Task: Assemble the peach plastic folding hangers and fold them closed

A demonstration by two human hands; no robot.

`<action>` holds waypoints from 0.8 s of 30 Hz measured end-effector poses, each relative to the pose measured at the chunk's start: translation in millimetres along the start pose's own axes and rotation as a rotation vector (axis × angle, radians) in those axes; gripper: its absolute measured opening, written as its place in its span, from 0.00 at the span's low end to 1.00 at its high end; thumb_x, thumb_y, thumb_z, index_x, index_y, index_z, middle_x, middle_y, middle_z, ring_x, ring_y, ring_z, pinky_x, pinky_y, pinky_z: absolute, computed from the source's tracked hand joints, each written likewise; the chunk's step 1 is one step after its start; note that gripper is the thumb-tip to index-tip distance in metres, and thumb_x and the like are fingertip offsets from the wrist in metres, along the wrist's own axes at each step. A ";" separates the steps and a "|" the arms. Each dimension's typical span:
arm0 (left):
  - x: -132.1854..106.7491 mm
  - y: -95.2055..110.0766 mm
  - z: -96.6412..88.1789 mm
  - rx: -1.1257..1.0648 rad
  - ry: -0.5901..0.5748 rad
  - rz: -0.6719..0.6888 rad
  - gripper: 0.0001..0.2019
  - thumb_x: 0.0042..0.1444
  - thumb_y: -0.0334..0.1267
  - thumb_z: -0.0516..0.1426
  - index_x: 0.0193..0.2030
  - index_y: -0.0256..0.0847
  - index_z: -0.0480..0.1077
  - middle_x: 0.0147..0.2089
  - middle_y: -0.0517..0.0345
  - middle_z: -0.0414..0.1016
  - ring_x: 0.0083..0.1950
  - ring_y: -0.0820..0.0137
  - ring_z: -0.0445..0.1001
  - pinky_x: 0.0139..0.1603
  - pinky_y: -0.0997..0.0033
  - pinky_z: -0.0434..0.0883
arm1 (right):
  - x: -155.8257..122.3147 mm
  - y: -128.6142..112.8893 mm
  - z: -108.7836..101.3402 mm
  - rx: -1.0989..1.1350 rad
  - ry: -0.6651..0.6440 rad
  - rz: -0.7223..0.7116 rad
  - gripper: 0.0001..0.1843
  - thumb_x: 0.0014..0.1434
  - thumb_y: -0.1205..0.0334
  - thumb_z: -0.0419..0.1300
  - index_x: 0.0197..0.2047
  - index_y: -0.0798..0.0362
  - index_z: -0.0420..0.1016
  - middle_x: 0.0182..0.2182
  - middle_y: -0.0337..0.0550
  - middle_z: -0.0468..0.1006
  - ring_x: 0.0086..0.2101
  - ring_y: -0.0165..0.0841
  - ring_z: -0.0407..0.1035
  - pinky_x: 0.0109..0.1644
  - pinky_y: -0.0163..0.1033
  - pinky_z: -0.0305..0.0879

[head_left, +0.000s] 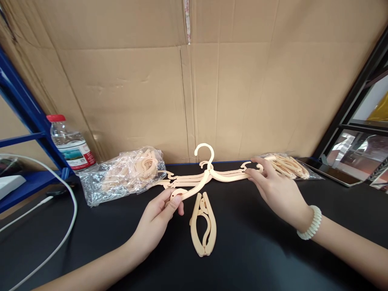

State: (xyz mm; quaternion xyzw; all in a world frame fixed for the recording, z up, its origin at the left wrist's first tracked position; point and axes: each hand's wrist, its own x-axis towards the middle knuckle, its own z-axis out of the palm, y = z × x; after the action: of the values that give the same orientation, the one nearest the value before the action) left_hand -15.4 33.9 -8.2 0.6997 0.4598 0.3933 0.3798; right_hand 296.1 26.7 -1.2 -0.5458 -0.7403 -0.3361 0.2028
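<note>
A cream plastic folding hanger (209, 173) is spread open above the black table (248, 250). My left hand (157, 220) pinches the tip of its left arm. My right hand (274, 190) holds the tip of its right arm with fingers closed round it. Under this hanger lie other unfolded hangers (182, 180) in a flat stack. A folded hanger (203, 224) lies on the table just below, between my two hands. A white bead bracelet (312, 222) is on my right wrist.
A clear plastic bag of folded hangers (124, 173) lies at left, another bag (287, 165) behind my right hand. A water bottle (70, 143) stands by a blue rack (27, 117). A white cable (65, 226) curves at left. Cardboard (194, 81) walls the back; a tablet (333, 171) lies at right.
</note>
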 end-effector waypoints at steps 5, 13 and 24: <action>1.4 -0.6 0.8 -0.065 0.019 -0.004 0.19 0.62 0.52 0.52 0.27 0.40 0.66 0.26 0.60 0.67 0.24 0.73 0.56 0.25 0.73 0.57 | -0.4 -6.4 0.0 0.276 0.028 -0.054 0.20 0.68 0.69 0.44 0.59 0.51 0.65 0.64 0.61 0.57 0.43 0.44 0.73 0.35 0.48 0.75; 0.5 -0.2 0.2 -0.017 0.013 0.000 0.21 0.62 0.53 0.52 0.27 0.40 0.67 0.26 0.60 0.66 0.25 0.73 0.57 0.26 0.73 0.58 | -2.3 -10.4 2.0 0.756 -0.018 0.083 0.24 0.66 0.65 0.52 0.64 0.46 0.59 0.58 0.52 0.67 0.50 0.42 0.70 0.52 0.51 0.72; 1.5 8.9 0.3 -0.390 0.222 -0.098 0.16 0.53 0.50 0.64 0.31 0.39 0.69 0.25 0.64 0.67 0.25 0.77 0.59 0.27 0.77 0.60 | 5.6 2.4 -2.2 1.354 -0.266 0.368 0.19 0.62 0.50 0.61 0.53 0.48 0.74 0.37 0.45 0.76 0.38 0.38 0.71 0.44 0.47 0.73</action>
State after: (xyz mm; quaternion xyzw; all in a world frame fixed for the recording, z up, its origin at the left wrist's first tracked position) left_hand -11.7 32.7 -0.1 0.5424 0.4474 0.5304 0.4736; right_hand 296.5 29.3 4.7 -0.4524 -0.7009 0.3062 0.4586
